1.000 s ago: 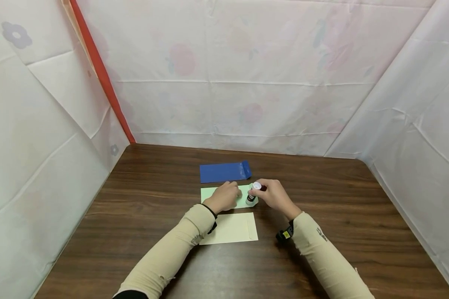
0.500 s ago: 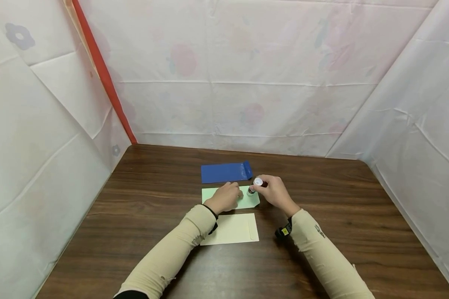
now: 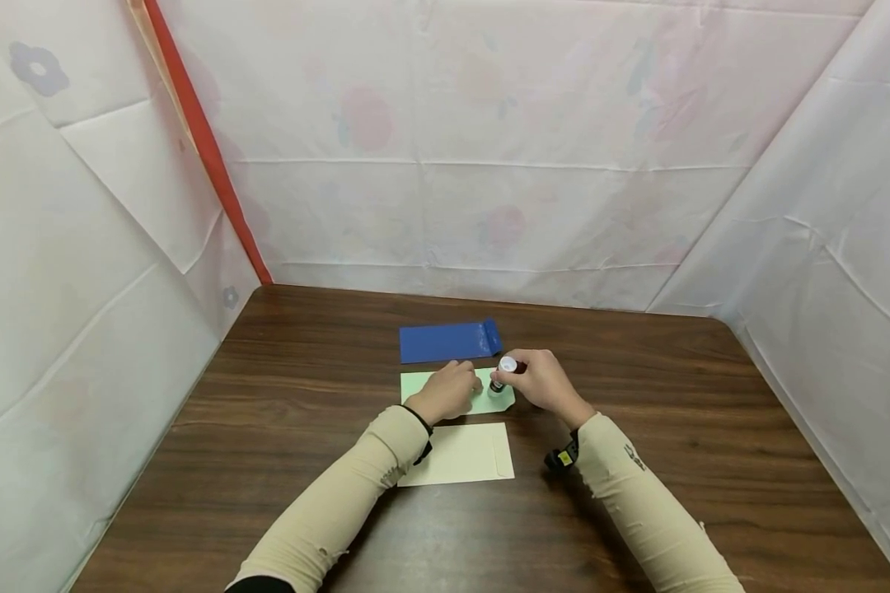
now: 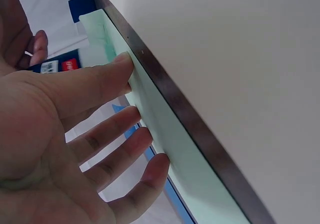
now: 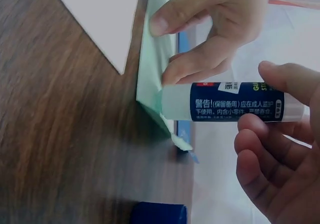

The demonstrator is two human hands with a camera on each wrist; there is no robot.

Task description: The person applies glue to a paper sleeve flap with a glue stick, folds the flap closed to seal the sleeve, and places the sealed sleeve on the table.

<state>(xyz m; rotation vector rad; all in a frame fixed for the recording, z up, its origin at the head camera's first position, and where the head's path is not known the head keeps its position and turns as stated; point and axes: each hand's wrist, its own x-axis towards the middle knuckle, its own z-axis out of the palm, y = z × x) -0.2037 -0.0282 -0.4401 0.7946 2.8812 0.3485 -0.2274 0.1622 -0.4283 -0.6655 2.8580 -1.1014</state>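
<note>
In the head view my left hand point(image 3: 451, 390) rests on a light green envelope point(image 3: 415, 384), its fingertips pressing the paper flat. My right hand point(image 3: 545, 380) pinches a glue stick point(image 5: 235, 102) between thumb and fingers. It has a dark blue label and a white base. In the right wrist view the glue end meets the envelope's flap point(image 5: 155, 115) at the right end, where a greenish smear shows. The left wrist view has my thumb and loosely bent fingers along the green paper point(image 4: 165, 134).
A blue envelope point(image 3: 441, 342), with whitish smears near its right flap, lies beyond the green one. Nearer to me is a cream envelope point(image 3: 463, 455). A dark blue cylindrical piece point(image 5: 159, 213) stands near my right hand. White sheeting point(image 3: 452, 206) borders the brown table point(image 3: 675, 395).
My right hand has slid the glue stick away from me along the green flap, then partway back toward me. My left hand stays in place on the envelope.
</note>
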